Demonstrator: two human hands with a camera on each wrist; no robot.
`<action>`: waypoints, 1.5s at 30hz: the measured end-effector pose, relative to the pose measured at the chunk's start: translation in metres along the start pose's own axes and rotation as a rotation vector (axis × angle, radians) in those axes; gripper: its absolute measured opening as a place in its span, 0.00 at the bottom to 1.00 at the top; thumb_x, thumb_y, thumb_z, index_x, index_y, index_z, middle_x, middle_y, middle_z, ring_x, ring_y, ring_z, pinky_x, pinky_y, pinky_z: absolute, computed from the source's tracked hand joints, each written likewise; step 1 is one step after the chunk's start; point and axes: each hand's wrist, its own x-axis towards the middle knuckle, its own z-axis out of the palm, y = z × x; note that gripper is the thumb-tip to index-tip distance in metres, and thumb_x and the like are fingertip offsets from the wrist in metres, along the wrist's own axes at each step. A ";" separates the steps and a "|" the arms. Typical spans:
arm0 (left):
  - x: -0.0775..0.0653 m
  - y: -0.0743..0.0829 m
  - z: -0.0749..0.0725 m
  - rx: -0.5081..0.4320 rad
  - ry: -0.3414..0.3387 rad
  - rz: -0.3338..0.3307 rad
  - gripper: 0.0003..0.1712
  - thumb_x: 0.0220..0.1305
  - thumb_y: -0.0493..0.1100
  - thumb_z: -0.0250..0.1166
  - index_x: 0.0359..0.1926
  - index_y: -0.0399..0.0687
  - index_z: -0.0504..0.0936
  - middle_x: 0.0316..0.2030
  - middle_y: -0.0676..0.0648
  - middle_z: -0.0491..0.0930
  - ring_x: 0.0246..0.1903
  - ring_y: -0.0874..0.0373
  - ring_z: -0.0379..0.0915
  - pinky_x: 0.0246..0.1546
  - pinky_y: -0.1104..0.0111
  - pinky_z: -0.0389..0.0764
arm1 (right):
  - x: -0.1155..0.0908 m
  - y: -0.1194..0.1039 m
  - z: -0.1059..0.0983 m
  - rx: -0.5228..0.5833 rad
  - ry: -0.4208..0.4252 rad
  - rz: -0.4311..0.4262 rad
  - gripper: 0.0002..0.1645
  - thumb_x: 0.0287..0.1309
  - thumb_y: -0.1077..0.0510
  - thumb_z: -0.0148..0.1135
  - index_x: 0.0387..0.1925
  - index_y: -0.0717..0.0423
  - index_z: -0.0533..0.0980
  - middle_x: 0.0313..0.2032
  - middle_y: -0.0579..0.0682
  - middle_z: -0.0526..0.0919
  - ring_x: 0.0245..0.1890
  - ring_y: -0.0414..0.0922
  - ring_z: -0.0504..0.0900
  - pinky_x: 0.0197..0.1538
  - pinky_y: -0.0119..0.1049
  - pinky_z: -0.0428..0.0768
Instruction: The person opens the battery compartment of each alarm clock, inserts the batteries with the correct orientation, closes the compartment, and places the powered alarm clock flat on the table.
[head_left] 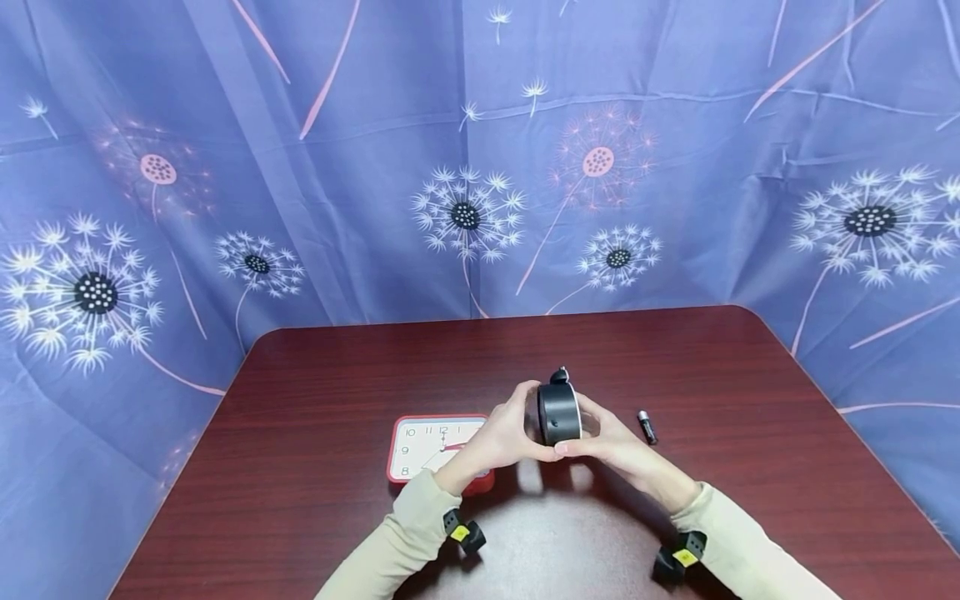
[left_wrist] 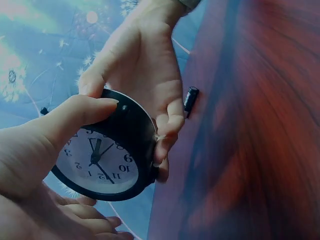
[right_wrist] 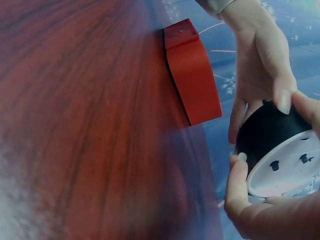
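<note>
A round black alarm clock (head_left: 558,412) is held up over the table between both hands. My left hand (head_left: 506,433) grips it from the left, with the thumb lying across the black rim in the left wrist view. From the other side my right hand (head_left: 615,437) holds it, fingers curled about the casing. Its white dial (left_wrist: 95,170) with dark numerals and hands faces left. The white back (right_wrist: 287,172), bearing dark knobs, shows in the right wrist view. Both thumbs nearly meet at the casing's near side.
A red-framed rectangular clock (head_left: 420,450) lies face up left of the hands, partly covered by the left hand and forearm. To the right, a small black battery (head_left: 647,427) lies on the dark red wooden table (head_left: 337,375). A blue dandelion-print cloth (head_left: 375,167) hangs behind.
</note>
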 end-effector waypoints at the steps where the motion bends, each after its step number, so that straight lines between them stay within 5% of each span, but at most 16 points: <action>1: 0.000 0.000 0.000 0.021 0.007 0.023 0.56 0.39 0.48 0.79 0.67 0.42 0.59 0.53 0.40 0.77 0.49 0.47 0.77 0.50 0.64 0.75 | 0.000 0.000 0.000 -0.018 0.002 0.001 0.53 0.51 0.59 0.70 0.74 0.50 0.51 0.64 0.60 0.68 0.55 0.45 0.77 0.55 0.37 0.74; 11: -0.001 0.012 0.000 0.108 -0.006 0.180 0.65 0.40 0.43 0.80 0.73 0.42 0.47 0.67 0.42 0.60 0.58 0.51 0.67 0.59 0.61 0.72 | 0.000 -0.007 -0.006 -0.188 0.031 0.018 0.54 0.46 0.57 0.74 0.72 0.52 0.55 0.63 0.68 0.69 0.42 0.48 0.83 0.46 0.38 0.77; 17: -0.002 0.016 0.002 0.205 -0.063 0.176 0.68 0.42 0.43 0.79 0.76 0.49 0.42 0.71 0.38 0.53 0.69 0.46 0.55 0.62 0.56 0.70 | -0.001 -0.011 -0.005 -0.366 0.023 -0.042 0.59 0.41 0.57 0.77 0.71 0.60 0.53 0.55 0.70 0.71 0.37 0.48 0.82 0.39 0.38 0.79; 20: -0.004 0.015 0.002 0.220 -0.083 0.147 0.64 0.44 0.44 0.79 0.75 0.56 0.47 0.73 0.32 0.49 0.68 0.41 0.59 0.60 0.54 0.73 | -0.001 -0.012 -0.005 -0.429 0.015 -0.095 0.60 0.39 0.58 0.78 0.70 0.62 0.53 0.51 0.67 0.73 0.34 0.47 0.81 0.38 0.36 0.79; 24: -0.005 0.012 0.001 0.243 -0.047 0.187 0.55 0.43 0.48 0.80 0.71 0.55 0.60 0.68 0.31 0.58 0.61 0.39 0.69 0.54 0.55 0.77 | 0.000 -0.011 -0.004 -0.536 0.037 -0.180 0.57 0.34 0.59 0.79 0.67 0.61 0.60 0.49 0.62 0.75 0.34 0.44 0.79 0.36 0.34 0.79; 28: -0.003 0.010 -0.001 0.258 -0.022 0.238 0.52 0.39 0.50 0.81 0.67 0.53 0.67 0.59 0.40 0.69 0.52 0.46 0.75 0.50 0.58 0.78 | -0.002 -0.012 -0.002 -0.684 0.099 -0.221 0.56 0.28 0.55 0.80 0.64 0.58 0.64 0.48 0.58 0.78 0.40 0.45 0.76 0.40 0.37 0.76; 33: -0.004 0.013 -0.002 0.292 -0.026 0.198 0.51 0.37 0.50 0.81 0.65 0.51 0.69 0.54 0.44 0.76 0.50 0.48 0.76 0.51 0.56 0.75 | -0.005 -0.013 0.001 -0.844 0.160 -0.237 0.57 0.25 0.49 0.82 0.63 0.53 0.66 0.45 0.54 0.80 0.45 0.49 0.76 0.44 0.42 0.74; 45: -0.007 0.012 0.006 0.291 0.023 0.146 0.50 0.34 0.50 0.83 0.63 0.52 0.72 0.52 0.45 0.79 0.46 0.47 0.78 0.44 0.64 0.77 | -0.012 -0.018 0.004 -0.925 0.176 -0.247 0.58 0.22 0.50 0.83 0.61 0.53 0.66 0.45 0.59 0.78 0.48 0.54 0.74 0.43 0.47 0.74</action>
